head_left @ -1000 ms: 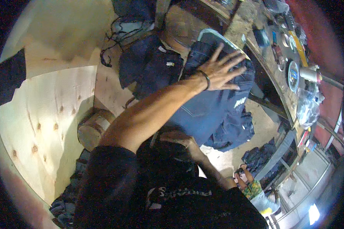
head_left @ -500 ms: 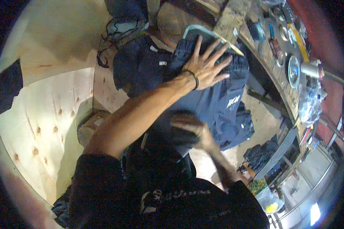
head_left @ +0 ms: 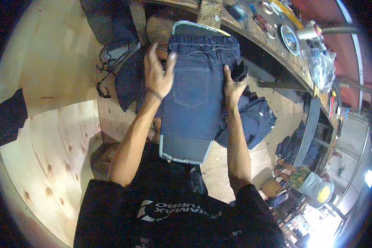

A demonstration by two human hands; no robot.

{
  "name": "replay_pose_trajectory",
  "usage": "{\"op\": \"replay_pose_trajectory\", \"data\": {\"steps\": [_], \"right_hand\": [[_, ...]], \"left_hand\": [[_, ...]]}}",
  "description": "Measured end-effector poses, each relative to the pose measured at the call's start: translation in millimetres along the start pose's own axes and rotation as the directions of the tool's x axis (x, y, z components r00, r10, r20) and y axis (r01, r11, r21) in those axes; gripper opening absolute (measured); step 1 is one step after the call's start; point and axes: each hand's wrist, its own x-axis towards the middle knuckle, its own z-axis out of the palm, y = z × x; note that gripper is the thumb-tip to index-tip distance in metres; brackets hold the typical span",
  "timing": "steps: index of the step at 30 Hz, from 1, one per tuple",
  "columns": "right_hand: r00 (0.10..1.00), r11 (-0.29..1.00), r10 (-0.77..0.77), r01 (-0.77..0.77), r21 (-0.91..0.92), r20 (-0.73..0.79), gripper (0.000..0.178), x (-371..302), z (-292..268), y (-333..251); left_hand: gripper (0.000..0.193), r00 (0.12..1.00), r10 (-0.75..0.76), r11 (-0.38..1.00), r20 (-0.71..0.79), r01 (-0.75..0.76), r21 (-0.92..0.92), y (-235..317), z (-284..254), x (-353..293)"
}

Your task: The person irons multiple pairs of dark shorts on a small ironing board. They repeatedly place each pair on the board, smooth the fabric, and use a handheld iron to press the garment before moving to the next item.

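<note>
Dark blue denim shorts (head_left: 194, 87) with a gathered elastic waistband and a back pocket are stretched over a flat board (head_left: 182, 149) with pale edges. The board's grey ends show past the waistband and past the hem. Beside the left edge of the shorts, my left hand (head_left: 158, 76) is raised with its fingers apart, holding nothing. At the right edge, my right hand (head_left: 234, 87) grips a small black object (head_left: 239, 71) whose kind I cannot make out. Its thumb lies close against the denim.
Dark garments (head_left: 252, 120) are heaped right of the board, and another dark garment (head_left: 128, 80) lies left. A wooden workbench (head_left: 273, 53) at upper right carries tape rolls, a round dish (head_left: 289, 40) and plastic bags. Plywood panels (head_left: 53, 153) stand left. A person (head_left: 299, 180) is at lower right.
My left hand has lifted off the garment and moved left. My right hand has moved from below my left arm to the right edge. The pocketed side now shows; the white print does not.
</note>
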Motion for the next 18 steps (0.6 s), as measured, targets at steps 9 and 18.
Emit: {"op": "replay_pose_trajectory", "data": {"steps": [9,18], "right_hand": [[1.000,0.973,0.018,-0.015,-0.230,0.011,0.070,-164,-64,25],[0.988,0.928,-0.145,0.116,-0.354,-0.058,0.092,-88,-21,34]], "left_hand": [[0.062,0.858,-0.375,0.926,0.351,0.361,0.106,-74,-73,-219],[0.087,0.872,-0.263,0.964,0.412,0.254,0.079,-53,-28,-102]]}}
